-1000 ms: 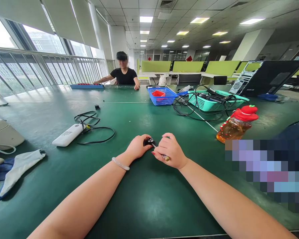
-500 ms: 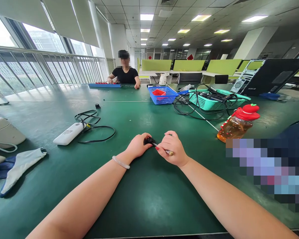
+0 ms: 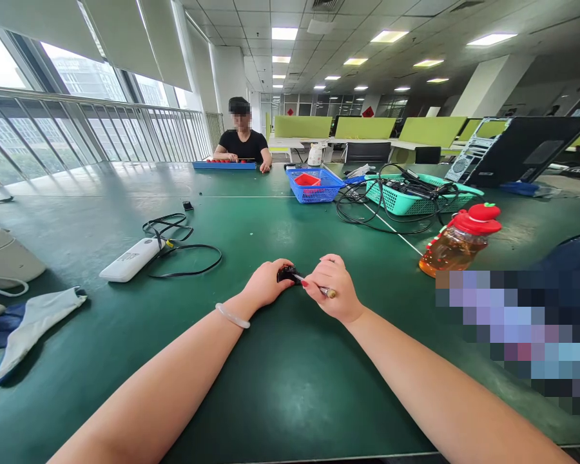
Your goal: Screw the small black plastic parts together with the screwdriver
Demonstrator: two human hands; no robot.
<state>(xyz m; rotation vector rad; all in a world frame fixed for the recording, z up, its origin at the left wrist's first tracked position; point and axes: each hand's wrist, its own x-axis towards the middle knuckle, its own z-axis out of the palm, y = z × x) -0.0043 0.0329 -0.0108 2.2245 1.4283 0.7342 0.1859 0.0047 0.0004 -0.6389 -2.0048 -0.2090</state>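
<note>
A small black part (image 3: 286, 274) of a kind I cannot make out lies between the thumb and fingers of my left hand (image 3: 267, 283), low over the table. My right hand (image 3: 332, 289) is closed around a slim screwdriver-like tool (image 3: 327, 292) with a thin metal shaft and a brownish handle end. Its tip points left and meets the right side of the black part. The exact contact is too small to see. A pale bangle (image 3: 232, 316) circles my left wrist.
On the green table (image 3: 290, 386) a white power strip (image 3: 133, 260) with a black cord and a glove (image 3: 38, 325) lie left. Beyond stand a blue basket (image 3: 315, 193), a green basket (image 3: 401, 205) with cables and a red-lidded bottle (image 3: 457, 248). Another person (image 3: 244, 142) sits opposite, by a blue tray (image 3: 225, 165).
My hands keep nearly the same pose, with the tool still against the black part. Across the table, the blue tray has moved right, and that person's hand has shifted with it.
</note>
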